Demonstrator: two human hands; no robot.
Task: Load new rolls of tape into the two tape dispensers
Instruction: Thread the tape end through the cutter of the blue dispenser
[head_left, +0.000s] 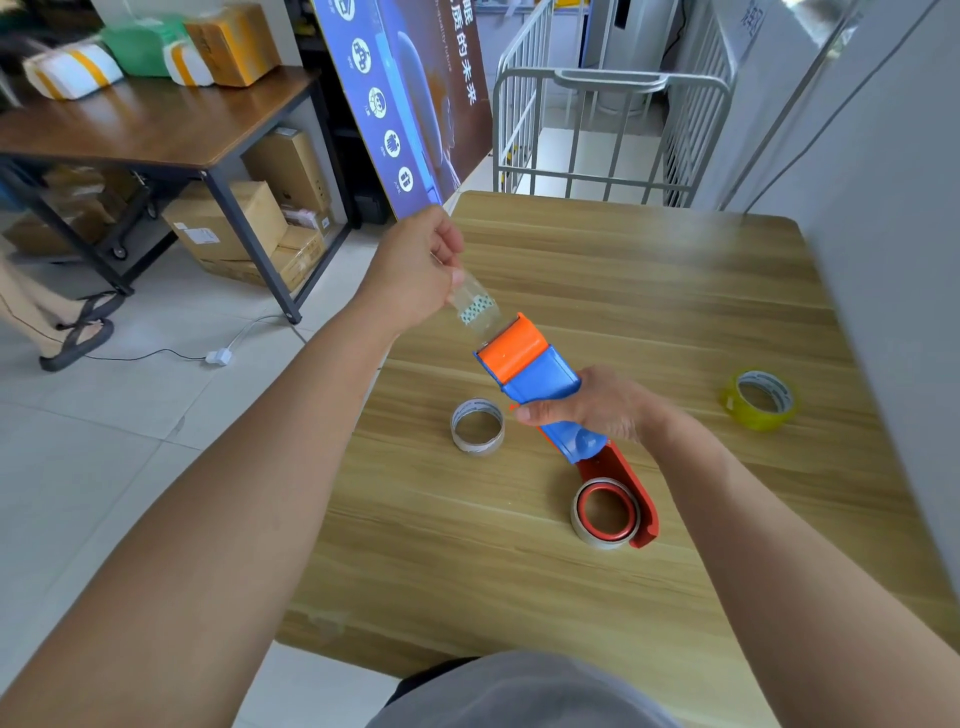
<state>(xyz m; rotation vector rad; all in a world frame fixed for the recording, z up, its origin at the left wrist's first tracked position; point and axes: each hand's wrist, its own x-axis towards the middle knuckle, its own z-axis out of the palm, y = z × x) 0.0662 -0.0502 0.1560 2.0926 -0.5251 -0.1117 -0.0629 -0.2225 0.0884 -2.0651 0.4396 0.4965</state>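
Blue tape dispenser (540, 375) is held up over the wooden counter (623, 270), its long axis running on a diagonal. The orange head (514, 345) points away from the person and to the left, and the handle end slants back toward the lower right. The right hand (597, 408) is wrapped round the handle just behind the head, thumb laid across the near side, gripping it.

A strip of clear tape (475, 304) comes out of the orange head and carries on along the same diagonal, up and left. The left hand (415, 265) pinches the far end of the strip between curled fingers and thumb, beyond the head and higher than it, over the left edge of the counter.

A red tape dispenser (638, 493) lies flat on the counter under the blue handle's end, its length running toward the person and a little right, with a tape roll (577, 517) seated round its red hub. Whether the two dispensers touch cannot be told.

An empty cardboard core (477, 442) stands on the counter left of the right hand, near it. A yellowish tape roll (779, 415) lies well apart, off to the right
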